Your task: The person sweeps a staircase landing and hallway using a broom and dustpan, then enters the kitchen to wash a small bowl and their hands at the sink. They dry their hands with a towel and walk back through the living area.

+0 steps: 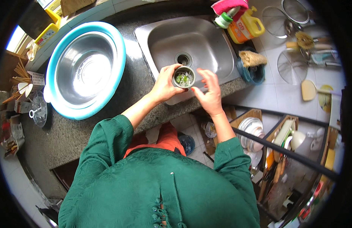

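My left hand [165, 83] grips a small round grey basket [194, 74], which looks like a sink strainer, by its left side. Green and pale food scraps [184, 79] lie inside it. Just to the right, my right hand [209, 90] is spread with its thumb close to the basket's rim and nothing in its fingers. Both hands are over the front edge of a stainless steel sink [190, 34]. Beyond the basket, the sink's round drain [183, 59] is uncovered.
Left of the sink, a steel bowl [79, 92] sits in a blue plastic basin [122, 54] on the stone counter [130, 114]. A yellow detergent jug [244, 27] and a blue container [251, 76] stand at right. Strainers [292, 67] hang on the wall above a dish rack [278, 146].
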Tool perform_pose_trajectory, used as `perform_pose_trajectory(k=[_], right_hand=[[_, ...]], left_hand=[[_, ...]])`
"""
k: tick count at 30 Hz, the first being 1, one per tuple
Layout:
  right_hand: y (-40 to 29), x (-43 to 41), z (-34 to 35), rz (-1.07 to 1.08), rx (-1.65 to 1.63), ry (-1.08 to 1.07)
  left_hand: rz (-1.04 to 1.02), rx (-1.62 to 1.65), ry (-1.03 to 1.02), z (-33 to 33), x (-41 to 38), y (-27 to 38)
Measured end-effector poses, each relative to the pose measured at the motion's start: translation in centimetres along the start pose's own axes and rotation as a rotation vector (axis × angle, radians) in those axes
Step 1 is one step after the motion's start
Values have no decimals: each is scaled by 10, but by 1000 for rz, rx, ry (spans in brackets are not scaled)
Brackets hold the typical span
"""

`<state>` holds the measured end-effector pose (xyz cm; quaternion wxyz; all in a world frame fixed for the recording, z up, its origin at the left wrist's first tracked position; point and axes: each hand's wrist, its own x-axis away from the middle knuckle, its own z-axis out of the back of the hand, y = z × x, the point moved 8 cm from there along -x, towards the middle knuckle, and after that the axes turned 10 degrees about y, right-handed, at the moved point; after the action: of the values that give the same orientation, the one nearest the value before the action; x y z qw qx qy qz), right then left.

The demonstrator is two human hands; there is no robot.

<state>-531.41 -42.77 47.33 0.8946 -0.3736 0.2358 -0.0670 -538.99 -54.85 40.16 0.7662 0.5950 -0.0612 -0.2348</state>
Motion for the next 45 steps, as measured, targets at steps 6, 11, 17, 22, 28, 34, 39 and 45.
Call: perform_pose_trajectory(k=[6, 11, 17, 22, 28, 34, 39, 45], right_hand=[[45, 124, -33, -904, -1511, 27], [31, 184, -20, -859, -1697, 150], [85, 294, 32, -924, -1570, 514], [141, 401, 67, -987, -1378, 631], [238, 535, 36, -1061, -1249, 824], [444, 787, -129, -1608, -88, 903], [433, 774, -130, -1712, -233, 969], [397, 753, -98, -1797, -676, 1050]], left_hand=[[-11, 228, -168, -17, 51, 39], [11, 260, -371, -61, 105, 55], [-149, 241, -601, -141, 177, 64], [122, 108, -784, -177, 254, -24], [740, 18, -811, -142, 375, -192], [917, -62, -857, -113, 408, -276], [881, -307, -828, -69, 414, -295], [1040, -40, -652, -96, 433, -307]])
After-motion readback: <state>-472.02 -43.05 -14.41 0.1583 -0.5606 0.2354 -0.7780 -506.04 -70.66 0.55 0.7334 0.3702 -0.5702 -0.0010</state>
